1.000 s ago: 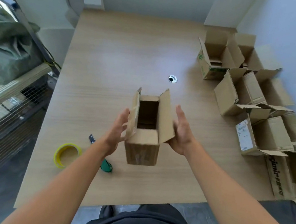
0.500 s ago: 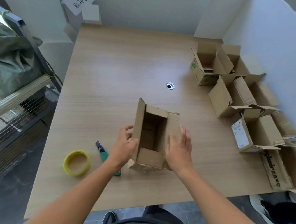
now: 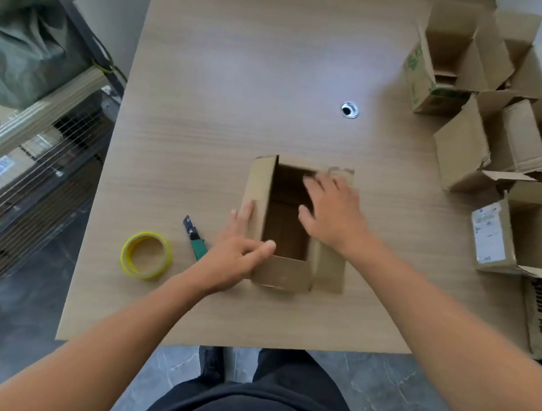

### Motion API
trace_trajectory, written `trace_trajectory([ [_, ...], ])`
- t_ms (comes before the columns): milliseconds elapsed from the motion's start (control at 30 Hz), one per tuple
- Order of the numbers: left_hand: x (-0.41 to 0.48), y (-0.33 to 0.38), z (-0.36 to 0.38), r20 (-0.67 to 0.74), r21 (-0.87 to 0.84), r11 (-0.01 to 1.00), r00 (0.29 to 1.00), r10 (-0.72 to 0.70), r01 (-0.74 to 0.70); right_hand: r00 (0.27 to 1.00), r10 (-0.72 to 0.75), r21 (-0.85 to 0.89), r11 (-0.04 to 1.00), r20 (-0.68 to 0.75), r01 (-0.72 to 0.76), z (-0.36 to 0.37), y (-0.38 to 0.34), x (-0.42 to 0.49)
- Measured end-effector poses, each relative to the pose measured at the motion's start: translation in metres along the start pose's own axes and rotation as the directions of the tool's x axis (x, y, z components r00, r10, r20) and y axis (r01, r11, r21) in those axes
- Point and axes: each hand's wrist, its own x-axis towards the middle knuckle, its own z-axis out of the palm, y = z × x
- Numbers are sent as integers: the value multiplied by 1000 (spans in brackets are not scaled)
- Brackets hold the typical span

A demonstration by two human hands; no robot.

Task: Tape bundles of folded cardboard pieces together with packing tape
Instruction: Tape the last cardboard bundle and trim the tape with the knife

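Observation:
A small open cardboard box (image 3: 283, 272) lies on the wooden table (image 3: 247, 64) with its opening facing up and its flaps spread. My left hand (image 3: 237, 252) rests against the box's left flap, fingers stretched along it and thumb lying at the opening's near corner. My right hand (image 3: 332, 210) lies flat with spread fingers on the right flap, partly over the opening. A yellow roll of packing tape (image 3: 146, 254) sits on the table left of the box. A green-handled utility knife (image 3: 194, 238) lies between the tape and my left hand.
Several open cardboard boxes (image 3: 499, 138) crowd the table's right side up to the wall. A round cable hole (image 3: 350, 109) is in the table beyond the box. A wire-mesh cart (image 3: 25, 173) with a green sack stands left of the table.
The box, held upright in the air between both hands a second ago, now lies on the table. My right hand has moved onto its right flap and my left hand to its left flap.

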Motion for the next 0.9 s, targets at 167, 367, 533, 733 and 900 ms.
trace_trajectory([
  [167, -5, 1, 7, 121, 163, 986, 992, -44, 23, 988, 28, 37, 999, -150, -23, -6, 24, 39],
  [367, 12, 48, 16, -122, -63, 973, 966, -228, 222, 997, 57, -52, 997, 54, -55, 7, 37, 68],
  [533, 20, 58, 30, 54, 192, 960, 974, -219, 205, 988, 154, 113, 981, 23, -156, 22, 33, 71],
  [733, 11, 42, 51, -17, 4, 981, 981, -195, 195, 978, 208, 324, 926, -8, -195, 30, 27, 70],
  [900, 6, 46, 47, 11, -169, 968, 983, -185, 185, 963, 268, 326, 913, -23, -246, 28, 24, 59],
])
